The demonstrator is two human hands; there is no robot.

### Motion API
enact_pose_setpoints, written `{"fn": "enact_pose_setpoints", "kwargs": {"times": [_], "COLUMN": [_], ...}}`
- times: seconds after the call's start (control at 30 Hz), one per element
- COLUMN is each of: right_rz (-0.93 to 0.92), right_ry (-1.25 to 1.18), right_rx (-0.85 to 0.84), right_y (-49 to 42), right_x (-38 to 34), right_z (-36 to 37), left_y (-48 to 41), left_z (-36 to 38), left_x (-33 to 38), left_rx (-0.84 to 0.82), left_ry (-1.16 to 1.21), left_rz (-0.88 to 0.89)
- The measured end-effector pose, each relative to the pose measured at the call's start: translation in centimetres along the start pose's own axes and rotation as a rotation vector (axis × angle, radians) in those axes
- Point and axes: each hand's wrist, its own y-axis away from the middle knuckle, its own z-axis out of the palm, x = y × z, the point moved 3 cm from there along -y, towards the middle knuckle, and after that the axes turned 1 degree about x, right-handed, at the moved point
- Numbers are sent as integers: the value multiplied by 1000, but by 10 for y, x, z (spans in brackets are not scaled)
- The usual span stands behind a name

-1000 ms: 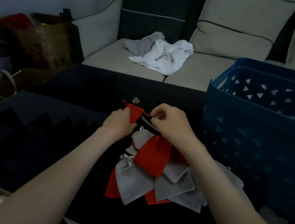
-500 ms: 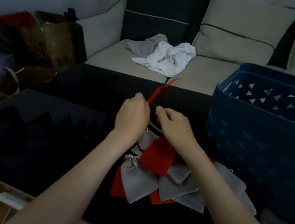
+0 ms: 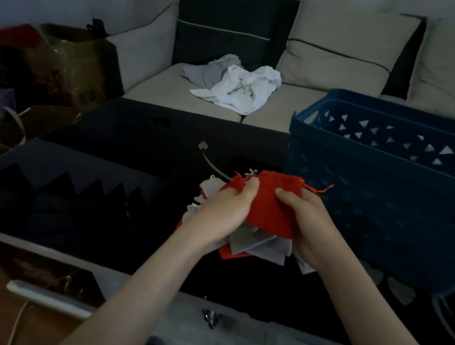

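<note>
Both hands hold one red drawstring pouch above a dark table. My left hand grips its left edge with the thumb on top. My right hand pinches its right side, thumb on the cloth. The pouch's red cord ends stick out to the right. Under the hands lies a pile of grey and red pouches, partly hidden by the held pouch and my hands.
A blue plastic basket stands on the table right of my hands. Behind the table is a beige sofa with crumpled white and grey cloths. Bags stand at the left.
My hands were pulling the pouch's red cords at its mouth. Now they hold the pouch's body spread between them, shifted right towards the basket.
</note>
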Motion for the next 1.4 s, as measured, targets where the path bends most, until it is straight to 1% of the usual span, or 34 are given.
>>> {"fn": "enact_pose_setpoints", "kwargs": {"times": [0.03,0.07,0.13,0.23,0.33,0.47,0.6,0.77,0.87,0.93,1.03,1.07,1.13,1.23,1.3,1.4], "right_rz": [14,31,47,26,19,20,6,-164,-212,-237,-251,-248,-241,-265,-312,-354], "right_ry": [-7,-13,0,46,111,85,-2,-150,-193,-244,-362,-397,-435,-318,-153,71], "right_rx": [-24,-54,-102,-124,-125,-150,-150,-135,-160,-187,-216,-216,-193,-204,-244,-277], "right_y": [6,11,21,27,28,26,23,20,18,17,16,14,11,14,20,25], "right_x": [3,7,11,17,21,26,26,16,16,16,11,7,-1,-10,-12,-9], "right_z": [-4,-6,-10,-17,-21,-21,-17,-19,-20,-19,-20,-23,-33,-43,-41,-34], "left_y": [1,1,6,8,11,11,15,14,13,12,11,11,10,13,14,14], "left_z": [9,16,25,33,35,29,22,20,21,20,16,14,9,11,16,22], "left_x": [-7,-13,-12,-3,0,-6,-10,-14,-17,-19,-20,-20,-18,-13,-10,-10], "left_rx": [-82,-90,-34,-6,3,45,48,104,105,111,100,102,123,112,92,73], "left_ry": [141,281,467,607,728,739,793,829,877,891,1002,1023,1012,943,881,694], "left_rz": [-69,-116,-140,-102,24,129,68,76,87,73,-16,-21,30,124,170,252]}}
